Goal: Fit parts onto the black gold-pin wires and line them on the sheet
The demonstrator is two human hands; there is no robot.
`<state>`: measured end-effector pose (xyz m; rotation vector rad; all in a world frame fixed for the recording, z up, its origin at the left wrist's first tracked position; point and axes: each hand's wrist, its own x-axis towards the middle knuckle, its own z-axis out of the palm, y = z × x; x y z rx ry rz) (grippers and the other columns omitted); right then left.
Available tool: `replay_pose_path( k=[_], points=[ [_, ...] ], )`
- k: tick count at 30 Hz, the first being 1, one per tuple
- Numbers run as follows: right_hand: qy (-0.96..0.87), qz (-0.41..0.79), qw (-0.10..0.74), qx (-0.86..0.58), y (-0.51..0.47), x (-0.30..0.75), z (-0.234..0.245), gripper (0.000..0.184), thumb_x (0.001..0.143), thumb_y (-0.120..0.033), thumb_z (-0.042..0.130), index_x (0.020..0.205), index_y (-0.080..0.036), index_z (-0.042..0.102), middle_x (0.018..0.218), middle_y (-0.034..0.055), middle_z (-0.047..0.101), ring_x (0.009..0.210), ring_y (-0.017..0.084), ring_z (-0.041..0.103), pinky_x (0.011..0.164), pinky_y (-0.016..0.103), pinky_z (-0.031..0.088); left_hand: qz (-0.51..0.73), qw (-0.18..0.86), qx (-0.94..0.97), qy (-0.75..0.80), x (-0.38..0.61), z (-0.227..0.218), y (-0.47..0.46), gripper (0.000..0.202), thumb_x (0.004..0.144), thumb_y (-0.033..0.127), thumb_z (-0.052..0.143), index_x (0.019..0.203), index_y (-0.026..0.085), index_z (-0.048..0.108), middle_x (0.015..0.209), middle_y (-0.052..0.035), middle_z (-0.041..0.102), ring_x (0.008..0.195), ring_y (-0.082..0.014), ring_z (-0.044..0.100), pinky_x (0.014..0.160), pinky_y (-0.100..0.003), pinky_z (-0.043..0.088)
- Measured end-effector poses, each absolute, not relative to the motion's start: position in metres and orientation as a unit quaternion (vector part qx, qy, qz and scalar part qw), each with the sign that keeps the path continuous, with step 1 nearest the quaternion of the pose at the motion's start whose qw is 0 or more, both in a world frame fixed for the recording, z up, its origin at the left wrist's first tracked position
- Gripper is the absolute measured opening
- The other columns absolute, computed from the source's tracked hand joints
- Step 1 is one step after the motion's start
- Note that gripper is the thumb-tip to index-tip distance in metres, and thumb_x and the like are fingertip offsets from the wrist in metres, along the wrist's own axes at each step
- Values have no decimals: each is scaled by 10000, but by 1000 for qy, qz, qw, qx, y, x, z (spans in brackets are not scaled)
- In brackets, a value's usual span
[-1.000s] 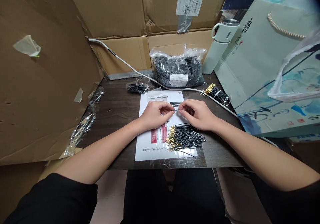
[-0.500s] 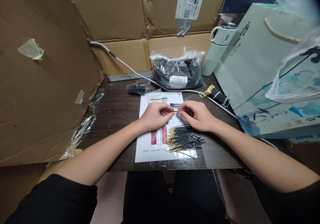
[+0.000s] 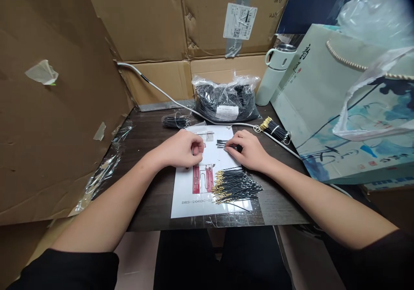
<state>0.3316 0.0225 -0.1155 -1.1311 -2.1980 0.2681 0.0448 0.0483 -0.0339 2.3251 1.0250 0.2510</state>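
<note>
My left hand (image 3: pixel 185 149) is over the left edge of the printed white sheet (image 3: pixel 179 201), its fingers curled toward the thumb. Whatever they may hold is too small to make out. On the sheet's right side, my right hand (image 3: pixel 247 151) pinches at a small row of thin black wires (image 3: pixel 221 143); its palm hides part of them. Nearer the table's front edge lies a loose pile of black wires with gold-coloured ends (image 3: pixel 236 186), mostly pointing left. It lies below my right hand, apart from it.
A clear bag of black wires (image 3: pixel 226 98) stands at the back, with a pale green flask (image 3: pixel 274 76) beside it. Bundled wires (image 3: pixel 274 128) and a wrapped bunch (image 3: pixel 175 121) flank it. A white cable (image 3: pixel 166 95) crosses the table. A paper bag (image 3: pixel 326 108) borders the right, cardboard (image 3: pixel 64 130) the left.
My hands, earlier fingertip to fingertip at a thin wire, have parted. The left has moved left; the right has its fingertips at the small row of wires. The view has tilted slightly up.
</note>
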Motion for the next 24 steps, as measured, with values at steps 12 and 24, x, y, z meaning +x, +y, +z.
replay_pose_path(
  k=[12, 24],
  points=[
    [-846, 174, 323, -386, 12, 335, -99, 84, 1018, -260, 686, 1003, -186, 722, 969, 65, 682, 877, 202, 618, 813, 348, 473, -29, 341, 863, 372, 25, -21, 59, 112, 710, 161, 703, 781, 191, 784, 717, 3, 704, 638, -131, 595, 599, -238, 406],
    [-887, 321, 189, -271, -1, 339, -73, 114, 905, -98, 607, 895, -187, 676, 837, 4, 661, 738, 143, 566, 728, 299, 451, -49, 356, 852, 382, 19, -21, 63, 82, 757, 252, 811, 820, 215, 849, 757, -12, 754, 652, -143, 628, 606, -236, 415]
  ],
)
